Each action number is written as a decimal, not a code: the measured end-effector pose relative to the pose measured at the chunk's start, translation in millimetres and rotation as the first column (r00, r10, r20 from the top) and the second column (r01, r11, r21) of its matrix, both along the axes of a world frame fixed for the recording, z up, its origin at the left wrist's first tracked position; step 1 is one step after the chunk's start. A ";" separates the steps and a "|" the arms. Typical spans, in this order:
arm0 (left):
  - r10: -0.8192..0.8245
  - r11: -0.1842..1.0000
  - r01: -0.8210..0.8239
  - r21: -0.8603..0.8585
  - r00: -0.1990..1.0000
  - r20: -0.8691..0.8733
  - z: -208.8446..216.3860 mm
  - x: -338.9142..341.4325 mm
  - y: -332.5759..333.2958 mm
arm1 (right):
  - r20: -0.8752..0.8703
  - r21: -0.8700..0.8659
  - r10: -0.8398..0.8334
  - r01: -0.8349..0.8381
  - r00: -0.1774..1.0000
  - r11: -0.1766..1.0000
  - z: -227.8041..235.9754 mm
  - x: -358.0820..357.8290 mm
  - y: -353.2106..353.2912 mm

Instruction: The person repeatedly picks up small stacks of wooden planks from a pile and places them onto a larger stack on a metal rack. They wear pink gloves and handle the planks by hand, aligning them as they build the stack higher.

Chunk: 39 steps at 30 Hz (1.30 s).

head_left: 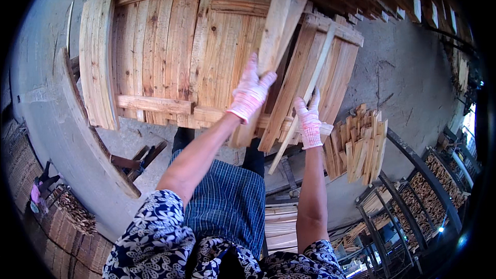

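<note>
- The wide board (275, 26) slants across the right part of the table, its far end reaching past the table's far side; a second board (294, 23) overlaps with it, fanned a little to the right.
- The left hand (251, 93), in a white and pink glove, has its grip around the wide board: thumb on the right edge, forefinger along the left edge. The other fingers are partly hidden.
- The narrow strip (323, 62) lies slantwise to the right, its near end sticking out past the table's near side.
- The right hand (309, 121), gloved alike, has its grip closed about the strip, which runs between thumb and fingers.
- Under the strip is a group of boards (336, 72) laid side by side.
- The table (170, 51) has a top of planks, with crosspieces (155, 104) along its near side.
- A stack of boards (96, 62) stands at its left end.
- A heap of short pieces (364, 144) is near the right hand, to its right.
- A striped blue apron (225, 196) and flowered sleeves (155, 227) show below.
- Racks of wood (434, 191) stand farther off, lower right, beyond the grey floor (380, 67).
</note>
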<state>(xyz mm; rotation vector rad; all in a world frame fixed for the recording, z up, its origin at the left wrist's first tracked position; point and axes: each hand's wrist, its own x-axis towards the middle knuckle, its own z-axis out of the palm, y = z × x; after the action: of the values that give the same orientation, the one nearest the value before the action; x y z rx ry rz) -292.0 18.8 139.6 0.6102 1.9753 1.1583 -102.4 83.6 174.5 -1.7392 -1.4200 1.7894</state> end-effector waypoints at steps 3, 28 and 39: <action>-0.025 0.998 0.032 -0.054 0.991 0.129 11.6 -19.7 -5.0 | -0.023 -0.184 -0.063 0.058 0.998 0.981 28.0 5.7 -2.8; -0.132 0.968 0.192 -0.161 0.937 0.323 17.7 -26.4 6.7 | 0.629 0.313 -0.010 -0.241 0.778 0.919 -14.0 -34.6 1.2; -0.226 0.971 0.230 -0.061 0.971 0.073 9.8 -19.4 25.6 | 0.363 0.132 -0.022 -0.028 0.932 0.991 37.3 -43.8 31.2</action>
<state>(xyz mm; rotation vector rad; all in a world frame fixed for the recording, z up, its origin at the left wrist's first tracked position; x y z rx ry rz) -311.4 44.4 149.4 0.7333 1.8275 0.9537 -146.2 114.8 211.7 -2.0709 -1.6384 1.3800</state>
